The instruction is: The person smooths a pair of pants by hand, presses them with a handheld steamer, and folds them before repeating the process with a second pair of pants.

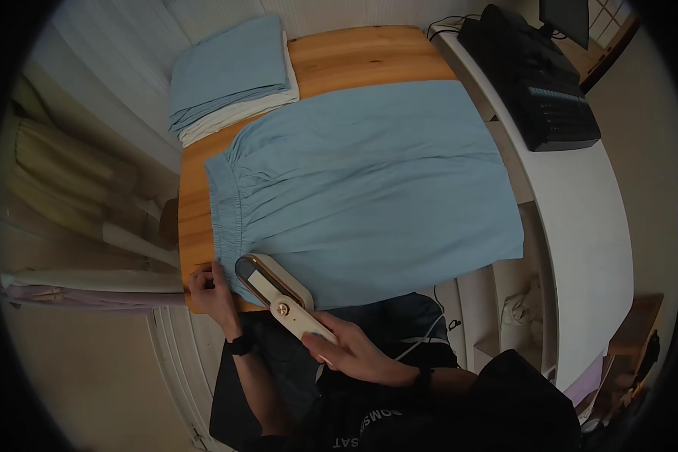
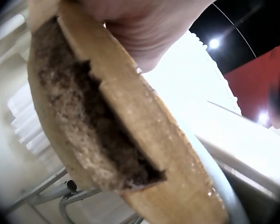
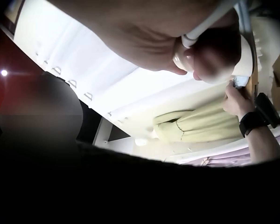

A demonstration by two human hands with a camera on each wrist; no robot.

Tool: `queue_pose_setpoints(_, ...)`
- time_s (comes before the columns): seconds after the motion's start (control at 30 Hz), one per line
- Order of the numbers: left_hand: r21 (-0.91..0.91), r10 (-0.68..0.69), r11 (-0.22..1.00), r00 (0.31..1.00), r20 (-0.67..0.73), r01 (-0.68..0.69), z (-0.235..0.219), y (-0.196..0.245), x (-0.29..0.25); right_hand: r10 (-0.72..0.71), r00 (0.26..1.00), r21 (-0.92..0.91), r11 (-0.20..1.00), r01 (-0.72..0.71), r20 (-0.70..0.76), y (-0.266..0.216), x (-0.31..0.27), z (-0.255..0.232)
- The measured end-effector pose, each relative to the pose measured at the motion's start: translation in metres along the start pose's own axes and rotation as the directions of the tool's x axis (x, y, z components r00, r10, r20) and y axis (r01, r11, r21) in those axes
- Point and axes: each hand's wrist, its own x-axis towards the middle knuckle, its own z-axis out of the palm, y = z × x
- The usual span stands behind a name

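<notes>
Waistband (image 1: pixel 224 197) pressing, apparently: gripping iron (image 1: pixel 285 309) beside it with curled right fingers (image 1: pixel 334 325), pinching its edge with left fingers (image 1: pixel 218 275) (rumpled gathers (image 1: pixel 267 184) alongside); next, probably, gliding along it.

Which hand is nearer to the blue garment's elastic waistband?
Left: the left hand is at the near end of the waistband; the right hand is farther right, gripping the iron.
</notes>
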Motion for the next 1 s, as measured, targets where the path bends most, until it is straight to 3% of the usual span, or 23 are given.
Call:
queue_pose_setpoints(0.07, 0.080, 0.056, 0.995, 0.998, 0.003, -0.056, -0.001, -0.003, 0.001, 0.052, 0.999, -0.053, 0.997, -0.052, 0.009, 0.006, -0.007, -0.004)
queue_pose_setpoints(0.13, 0.157, 0.113, 0.981, 0.994, 0.001, -0.112, -0.001, -0.002, 0.000, -0.044, 0.996, -0.162, 0.986, 0.030, -0.083, 0.004, -0.020, -0.019)
queue_pose_setpoints(0.2, 0.217, 0.153, 0.965, 0.988, -0.012, -0.146, 0.000, 0.002, 0.000, 0.008, 0.987, -0.073, 0.997, -0.020, -0.163, -0.013, -0.038, -0.048)
queue_pose_setpoints(0.27, 0.208, 0.116, 0.972, 0.993, -0.009, -0.111, 0.000, 0.003, 0.001, 0.025, 0.934, -0.055, 0.997, -0.048, -0.357, -0.041, -0.065, -0.074)
queue_pose_setpoints(0.33, 0.197, 0.077, 0.978, 0.997, -0.020, -0.071, -0.002, 0.002, 0.004, -0.026, 0.802, -0.026, 1.000, 0.014, -0.596, -0.051, -0.085, -0.097)
queue_pose_setpoints(0.43, 0.205, 0.055, 0.977, 0.997, 0.056, -0.065, -0.012, -0.003, 0.017, -0.244, 0.575, -0.214, 0.969, 0.120, -0.781, -0.055, -0.099, -0.131)
queue_pose_setpoints(0.5, 0.293, -0.088, 0.956, 0.941, 0.328, -0.013, -0.020, 0.002, 0.035, -0.356, 0.426, -0.331, 0.934, 0.135, -0.831, -0.060, -0.088, -0.141)
queue_pose_setpoints(0.53, 0.291, -0.086, 0.957, 0.946, 0.312, -0.010, -0.019, 0.007, 0.042, -0.366, 0.436, -0.338, 0.930, 0.143, -0.822, -0.063, -0.081, -0.139)
queue_pose_setpoints(0.6, 0.337, 0.068, 0.917, 0.917, 0.393, -0.213, -0.005, 0.027, 0.069, -0.392, 0.440, -0.312, 0.918, 0.246, -0.807, -0.069, -0.063, -0.131)
queue_pose_setpoints(0.67, 0.382, 0.077, 0.883, 0.887, 0.456, -0.273, 0.023, 0.033, 0.105, -0.394, 0.619, -0.247, 0.917, 0.313, -0.679, -0.078, -0.032, -0.106)
queue_pose_setpoints(0.73, 0.324, -0.123, 0.945, 0.865, 0.486, -0.047, 0.059, 0.050, 0.129, -0.363, 0.764, -0.183, 0.931, 0.315, -0.533, -0.088, 0.011, -0.074)
queue_pose_setpoints(0.77, 0.317, -0.104, 0.946, 0.870, 0.482, -0.063, 0.077, 0.037, 0.139, -0.344, 0.822, -0.166, 0.939, 0.301, -0.454, -0.092, 0.035, -0.060)
queue_pose_setpoints(0.83, 0.523, -0.185, 0.849, 0.886, 0.425, -0.074, 0.113, 0.003, 0.159, -0.276, 0.923, -0.069, 0.961, 0.267, -0.268, -0.094, 0.084, -0.037)
queue_pose_setpoints(0.87, 0.516, -0.167, 0.852, 0.891, 0.422, -0.084, 0.116, 0.003, 0.158, -0.258, 0.940, -0.021, 0.965, 0.260, -0.223, -0.092, 0.108, -0.025)
queue_pose_setpoints(0.93, 0.493, 0.052, 0.841, 0.940, 0.336, -0.223, 0.116, -0.001, 0.147, -0.253, 0.951, 0.021, 0.965, 0.261, -0.178, -0.089, 0.147, -0.009)
queue_pose_setpoints(1.0, 0.418, -0.003, 0.891, 0.919, 0.395, -0.177, 0.113, -0.012, 0.159, -0.252, 0.954, -0.081, 0.967, 0.241, -0.163, -0.086, 0.170, 0.000)
